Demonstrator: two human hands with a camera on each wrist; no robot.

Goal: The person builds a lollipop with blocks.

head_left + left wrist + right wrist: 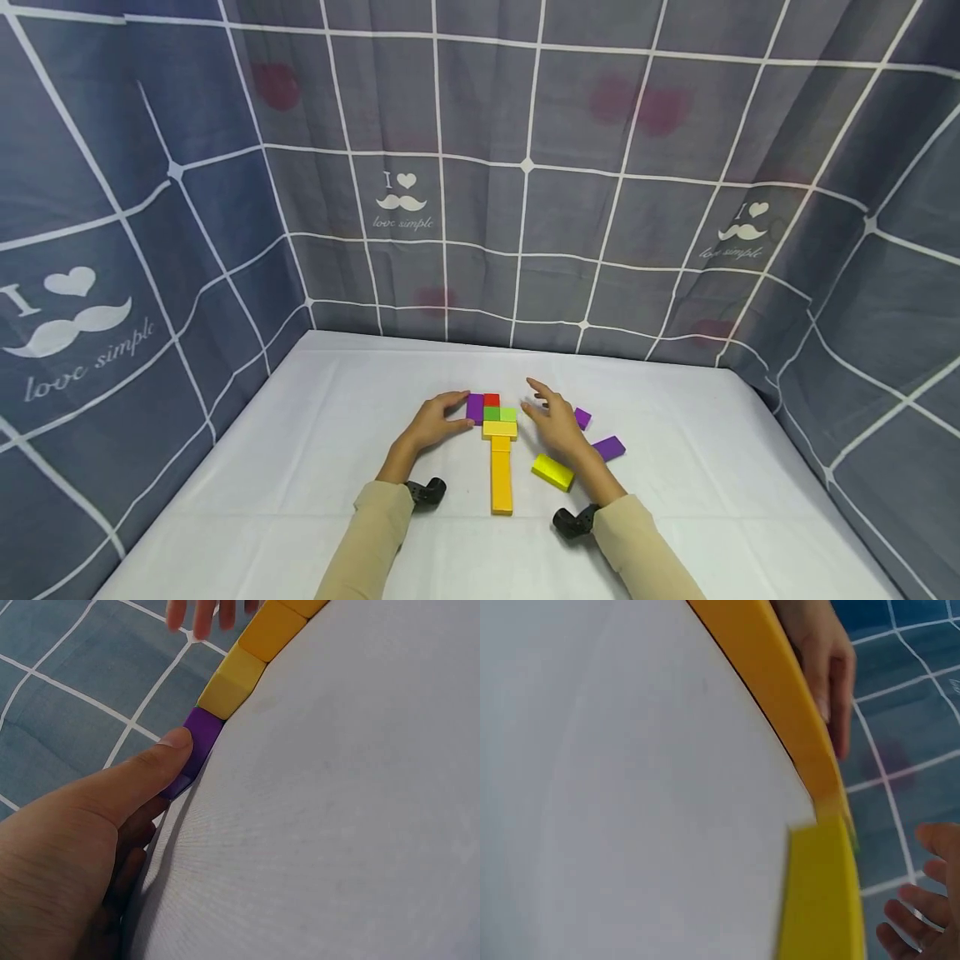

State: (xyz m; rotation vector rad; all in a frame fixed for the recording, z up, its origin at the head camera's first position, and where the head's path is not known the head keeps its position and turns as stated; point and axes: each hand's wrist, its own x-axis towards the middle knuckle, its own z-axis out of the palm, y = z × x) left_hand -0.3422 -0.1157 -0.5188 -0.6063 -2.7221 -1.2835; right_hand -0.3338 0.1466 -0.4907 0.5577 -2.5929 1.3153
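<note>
At the left side of a flat layout of blocks, my left hand [433, 422] holds a purple block [475, 408] at its ends, thumb [177, 742] on the near end. Beside that block lie a red block [491, 399], a green block [491, 413] and a light green block [508, 414]. A yellow block [500, 430] lies crosswise below them. From it a short orange block [500, 444] and a long orange block [501, 483] run toward me. My right hand [558, 425], fingers spread and holding nothing, hovers just right of the light green block.
Loose on the white table [300, 467] near my right forearm are a yellow block [552, 472], a purple block [610, 448] and another purple block [582, 418] partly behind the hand. A grey checked curtain [480, 208] encloses the table's back and sides.
</note>
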